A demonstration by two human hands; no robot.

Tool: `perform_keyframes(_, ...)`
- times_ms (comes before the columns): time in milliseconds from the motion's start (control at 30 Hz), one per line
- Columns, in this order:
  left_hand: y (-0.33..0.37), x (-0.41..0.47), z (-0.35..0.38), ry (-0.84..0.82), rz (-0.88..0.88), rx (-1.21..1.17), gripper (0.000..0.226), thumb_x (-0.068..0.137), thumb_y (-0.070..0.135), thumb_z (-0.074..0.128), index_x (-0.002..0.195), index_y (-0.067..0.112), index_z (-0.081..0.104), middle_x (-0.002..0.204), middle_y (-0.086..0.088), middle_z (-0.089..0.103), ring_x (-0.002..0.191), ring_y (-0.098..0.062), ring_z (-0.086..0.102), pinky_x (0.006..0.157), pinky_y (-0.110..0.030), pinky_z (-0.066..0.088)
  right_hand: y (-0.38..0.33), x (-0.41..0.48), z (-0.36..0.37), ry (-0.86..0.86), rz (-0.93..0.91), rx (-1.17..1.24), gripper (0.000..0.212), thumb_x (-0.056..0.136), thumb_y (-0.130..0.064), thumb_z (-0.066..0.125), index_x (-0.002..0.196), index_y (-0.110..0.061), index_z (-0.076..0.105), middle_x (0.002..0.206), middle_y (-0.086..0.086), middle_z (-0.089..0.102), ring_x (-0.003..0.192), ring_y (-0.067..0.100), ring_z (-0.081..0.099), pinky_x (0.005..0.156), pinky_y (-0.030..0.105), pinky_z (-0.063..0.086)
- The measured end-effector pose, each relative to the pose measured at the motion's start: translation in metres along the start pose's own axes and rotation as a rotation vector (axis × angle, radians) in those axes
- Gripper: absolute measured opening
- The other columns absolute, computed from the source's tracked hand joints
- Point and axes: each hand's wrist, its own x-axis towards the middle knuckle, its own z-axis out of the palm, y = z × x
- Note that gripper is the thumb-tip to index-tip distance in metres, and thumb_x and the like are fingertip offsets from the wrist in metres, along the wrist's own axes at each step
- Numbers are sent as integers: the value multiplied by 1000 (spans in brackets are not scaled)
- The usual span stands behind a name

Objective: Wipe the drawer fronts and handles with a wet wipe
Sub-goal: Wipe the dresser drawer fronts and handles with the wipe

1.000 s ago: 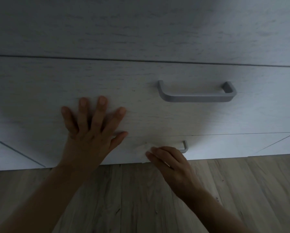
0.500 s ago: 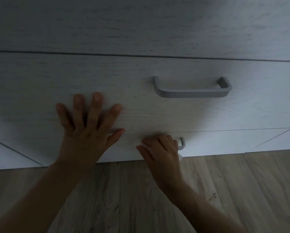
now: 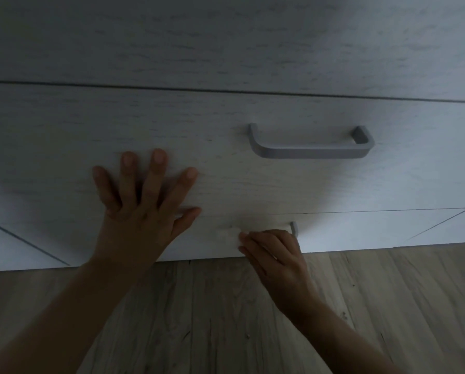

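Wood floor [image 3: 226,319], pale drawers above. Left hand [image 3: 142,211] flat on middle drawer front [image 3: 306,184], fingers spread. Right hand [image 3: 274,255], fingers curled together, holds wet wipe [image 3: 227,236] against bottom drawer front [image 3: 360,228], left of its handle [image 3: 294,228].

A floor [image 3: 387,306] of grey-brown wood-grain planks fills the lower part of the view. It is dimmer on the left and lighter on the right. Long plank seams [image 3: 331,287] run up the frame, slanting slightly. A few small dark specks [image 3: 354,285] dot the boards on the right.
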Motion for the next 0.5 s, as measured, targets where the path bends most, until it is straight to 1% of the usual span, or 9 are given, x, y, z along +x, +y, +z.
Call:
perform_keyframes(133,-1,0,0,1,6,7,84,101,56,44,159,16,-1,162,-15,-20,148,-37,-20,117,-58,-11,-11,10,13,-22,-11,18,21,91,-14,59,109,-3,60,97,9,63,92,19,53,80,27,43)
perform_keyframes(200,-1,-1,0,0,4,-1,84,100,55,45,159,15,-1,162,-15,-20,148,-37,-20,117,-59,-11,-9,9,11,-43,-20,12,22,92,-12,60,111,-2,61,97,9,62,91,19,53,79,26,41)
perform_keyframes(267,-1,-1,0,1,8,-4,84,100,55,45,159,15,0,162,-16,-19,148,-38,-20,117,-59,-10,-3,3,5,-57,-37,31,22,92,-11,61,111,0,64,99,9,64,91,19,54,79,26,42)
perform_keyframes(400,-1,0,0,-3,10,12,83,101,56,45,159,15,2,162,-16,-18,149,-39,-18,117,-60,-9,18,-6,-13,-88,-67,38,27,95,-12,54,120,-4,54,112,5,54,98,19,54,83,28,48)
perform_keyframes(433,-1,0,0,-2,9,9,83,101,55,45,159,15,2,163,-16,-18,149,-38,-18,117,-60,-8,25,-8,-20,-93,-59,30,26,95,-12,52,120,-3,54,113,6,53,98,20,53,84,28,47)
perform_keyframes(500,-1,0,0,-2,3,6,83,101,55,44,159,15,2,163,-16,-18,149,-38,-19,117,-60,-8,38,-14,-33,-90,-39,6,26,93,-9,53,117,-1,62,113,8,54,98,22,53,86,27,47)
